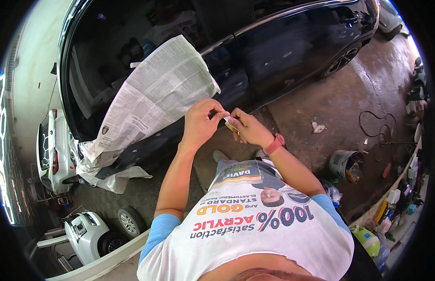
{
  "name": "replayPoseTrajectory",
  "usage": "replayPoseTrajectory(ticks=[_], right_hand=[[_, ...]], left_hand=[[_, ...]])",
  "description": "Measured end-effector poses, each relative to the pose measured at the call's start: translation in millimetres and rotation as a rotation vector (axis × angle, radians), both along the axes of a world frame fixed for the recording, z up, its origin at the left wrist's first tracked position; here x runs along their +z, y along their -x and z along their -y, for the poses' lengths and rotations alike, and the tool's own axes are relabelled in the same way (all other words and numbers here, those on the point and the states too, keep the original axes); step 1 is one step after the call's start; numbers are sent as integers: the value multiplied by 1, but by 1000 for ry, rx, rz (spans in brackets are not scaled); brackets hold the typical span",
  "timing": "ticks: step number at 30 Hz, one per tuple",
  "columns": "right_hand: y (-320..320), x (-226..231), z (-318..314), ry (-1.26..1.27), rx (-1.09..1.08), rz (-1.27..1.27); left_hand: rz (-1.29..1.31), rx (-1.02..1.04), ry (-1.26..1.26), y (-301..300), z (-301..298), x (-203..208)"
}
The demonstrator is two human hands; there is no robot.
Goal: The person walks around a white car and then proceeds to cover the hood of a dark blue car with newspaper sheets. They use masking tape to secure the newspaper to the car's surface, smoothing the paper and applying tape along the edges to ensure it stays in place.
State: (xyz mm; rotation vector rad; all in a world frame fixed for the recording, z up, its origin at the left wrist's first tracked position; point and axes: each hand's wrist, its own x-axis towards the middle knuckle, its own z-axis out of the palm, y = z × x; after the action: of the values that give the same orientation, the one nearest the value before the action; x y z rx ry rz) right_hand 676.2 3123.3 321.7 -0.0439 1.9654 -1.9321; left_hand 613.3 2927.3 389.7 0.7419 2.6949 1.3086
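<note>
My left hand (pixel 202 122) and my right hand (pixel 249 130) meet in front of my chest, both closed in a pinch. Between their fingertips is a small white strip (pixel 227 120). A small yellow piece (pixel 230 126) shows under my right fingers; most of it is hidden, so its kind is unclear. Just beyond my left hand, a sheet of newspaper (pixel 156 84) covers part of the side of a dark car (pixel 283 51). More crumpled paper (pixel 115 180) hangs at the car's lower left end. A red watch (pixel 275 143) is on my right wrist.
A grey bucket (pixel 338 161) with things in it stands on the floor at right, near a dark hose or cable (pixel 379 126). A crumpled scrap (pixel 317 126) lies closer. White vehicle parts (pixel 86 234) and a loose wheel (pixel 130 222) are at lower left. Assorted supplies line the right side.
</note>
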Motion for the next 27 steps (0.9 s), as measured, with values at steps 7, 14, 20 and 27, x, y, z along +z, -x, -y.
replayPoseTrajectory(ticks=[7, 14, 20, 27], right_hand=[[-20, 16, 23, -192, -458, -965], [-58, -43, -3, -330, -562, -562], [-100, -86, -36, -427, -655, -358], [-119, -101, -50, -422, -693, -234]], left_hand=[[-532, 405, -36, 94, 15, 59], [-646, 150, 371, 189, -1, 108], [-983, 72, 671, 220, -4, 115], [-1097, 126, 991, 215, -18, 153]])
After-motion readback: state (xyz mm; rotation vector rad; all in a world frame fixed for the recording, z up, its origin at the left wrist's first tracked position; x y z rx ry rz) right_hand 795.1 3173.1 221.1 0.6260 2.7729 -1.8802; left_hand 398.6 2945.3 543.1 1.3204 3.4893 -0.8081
